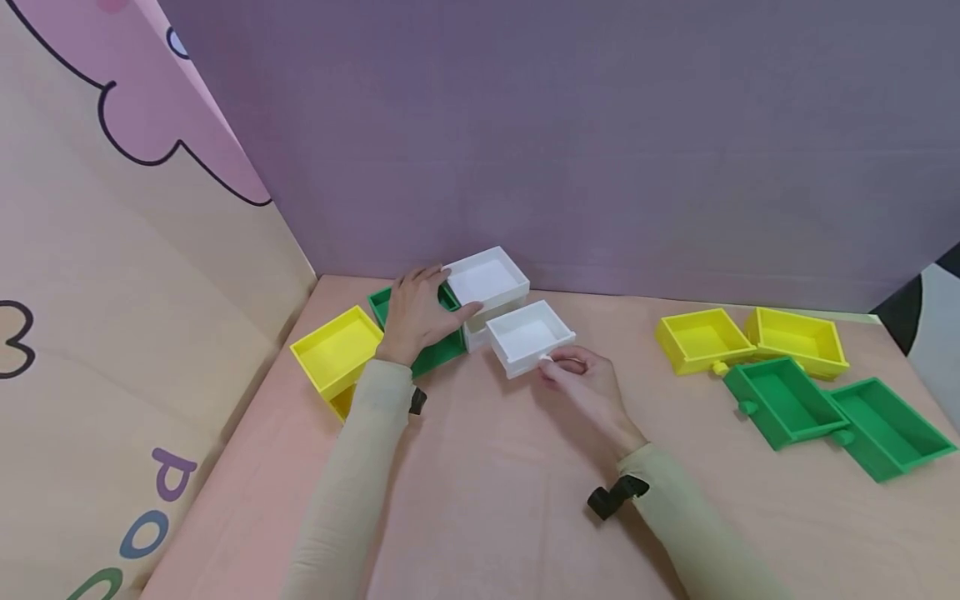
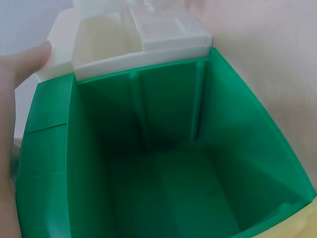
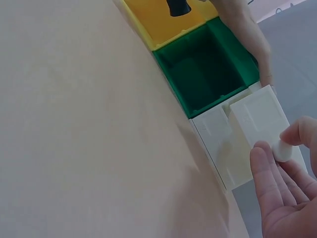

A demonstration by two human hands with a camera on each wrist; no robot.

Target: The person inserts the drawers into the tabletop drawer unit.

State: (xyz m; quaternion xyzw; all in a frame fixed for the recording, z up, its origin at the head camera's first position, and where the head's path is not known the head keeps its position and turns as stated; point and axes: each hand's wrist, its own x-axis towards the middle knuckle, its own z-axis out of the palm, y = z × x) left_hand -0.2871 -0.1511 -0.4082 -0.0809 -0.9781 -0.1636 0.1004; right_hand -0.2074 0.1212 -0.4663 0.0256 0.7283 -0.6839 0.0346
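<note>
My right hand (image 1: pixel 588 387) pinches the round white knob (image 3: pixel 282 150) of a small white drawer (image 1: pixel 529 335). The drawer is held level in front of a white cabinet (image 1: pixel 487 279), overlapping its upper slot in the right wrist view. Another white drawer front (image 3: pixel 215 130) shows in the cabinet's lower part. My left hand (image 1: pixel 422 310) spreads over the top of a green cabinet (image 1: pixel 438 357), its thumb (image 2: pixel 30 60) against the white cabinet. The green cabinet's front is hollow, with no drawer inside. Part of its top is hidden by the hand.
A yellow cabinet (image 1: pixel 337 350) adjoins the green one on the left. At the right lie two yellow drawers (image 1: pixel 701 340) and two green drawers (image 1: pixel 787 408) with knobs. A purple wall (image 1: pixel 570 150) stands behind the pink cloth-covered table (image 1: pixel 487 500); a printed panel (image 1: pixel 135 292) rises at left.
</note>
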